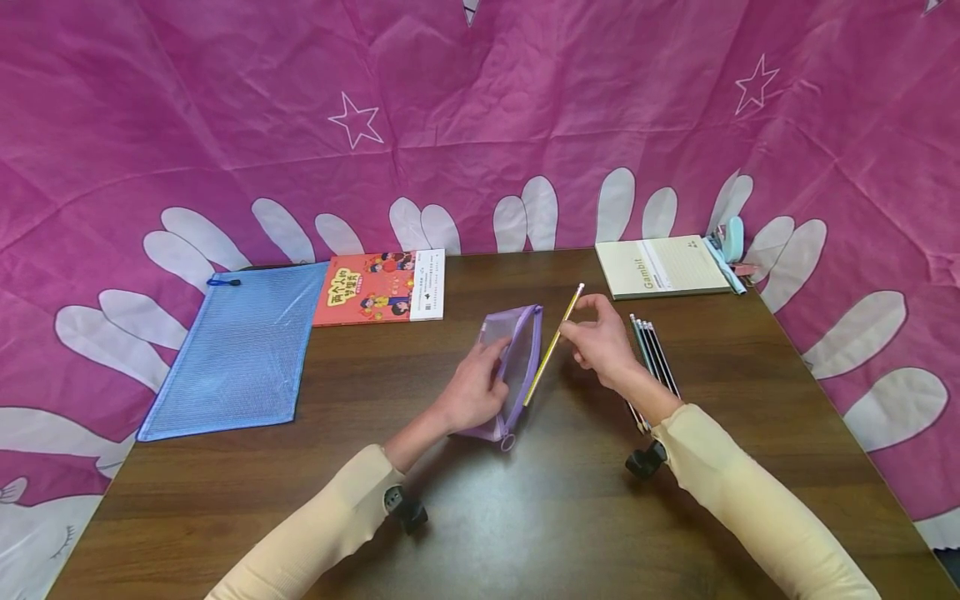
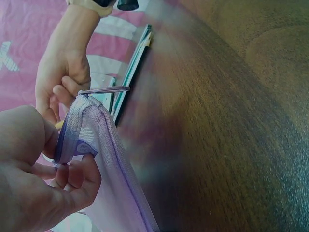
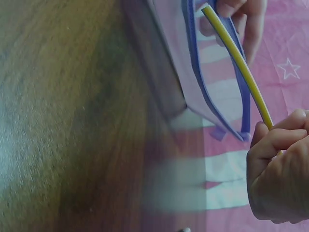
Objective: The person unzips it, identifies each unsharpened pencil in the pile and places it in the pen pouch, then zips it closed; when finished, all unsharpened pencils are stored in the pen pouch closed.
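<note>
My left hand (image 1: 474, 390) grips a purple mesh zipper pouch (image 1: 504, 327), tilted up near the table's middle. In the right wrist view the pouch's zipper edges (image 3: 200, 79) are spread apart into a long mouth. A slim yellow pencil (image 1: 550, 358) is pinched between thumb and fingers of my right hand (image 1: 602, 343), just right of the pouch. It slants, with its white end up and its lower end beside the pouch's mouth. Several dark and teal pencils (image 1: 654, 350) lie on the table, partly behind my right forearm.
A blue mesh zipper folder (image 1: 236, 354) lies at the left, overlapping a red book (image 1: 367, 287). At the back right is a cream notebook (image 1: 660, 267), with a light-blue item (image 1: 733, 239) and small stationery beside it. Pink cloth (image 1: 480, 108) hangs behind the table.
</note>
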A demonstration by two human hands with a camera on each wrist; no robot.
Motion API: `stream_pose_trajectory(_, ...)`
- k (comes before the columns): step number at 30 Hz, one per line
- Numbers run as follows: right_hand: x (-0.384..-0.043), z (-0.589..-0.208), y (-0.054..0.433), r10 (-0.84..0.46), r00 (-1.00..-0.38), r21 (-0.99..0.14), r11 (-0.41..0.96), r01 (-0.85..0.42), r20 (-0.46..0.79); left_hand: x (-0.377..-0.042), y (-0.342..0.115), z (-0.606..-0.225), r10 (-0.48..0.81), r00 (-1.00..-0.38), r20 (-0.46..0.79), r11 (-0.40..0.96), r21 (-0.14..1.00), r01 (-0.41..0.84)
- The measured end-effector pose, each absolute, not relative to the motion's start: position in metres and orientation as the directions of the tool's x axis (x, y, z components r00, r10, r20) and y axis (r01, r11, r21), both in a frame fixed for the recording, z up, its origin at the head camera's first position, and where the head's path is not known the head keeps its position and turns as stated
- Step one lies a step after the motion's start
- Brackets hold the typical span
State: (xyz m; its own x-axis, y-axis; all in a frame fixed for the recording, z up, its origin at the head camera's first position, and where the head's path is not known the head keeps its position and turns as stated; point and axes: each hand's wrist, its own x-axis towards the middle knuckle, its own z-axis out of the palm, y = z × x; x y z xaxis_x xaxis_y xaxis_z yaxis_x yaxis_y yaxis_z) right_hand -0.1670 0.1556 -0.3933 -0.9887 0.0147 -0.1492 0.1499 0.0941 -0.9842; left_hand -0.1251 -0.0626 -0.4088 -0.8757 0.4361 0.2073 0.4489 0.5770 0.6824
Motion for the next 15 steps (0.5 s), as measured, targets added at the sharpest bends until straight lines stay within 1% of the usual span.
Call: stream_pose_trajectory(15, -0.159, -0.402, 0.129, -0.020, -0.985, -0.983, 0.071, 0.169, -0.171, -0.125, -0.063, -0.407, 0.432, -0.880, 0.196, 0.582, 0.686, 0.438)
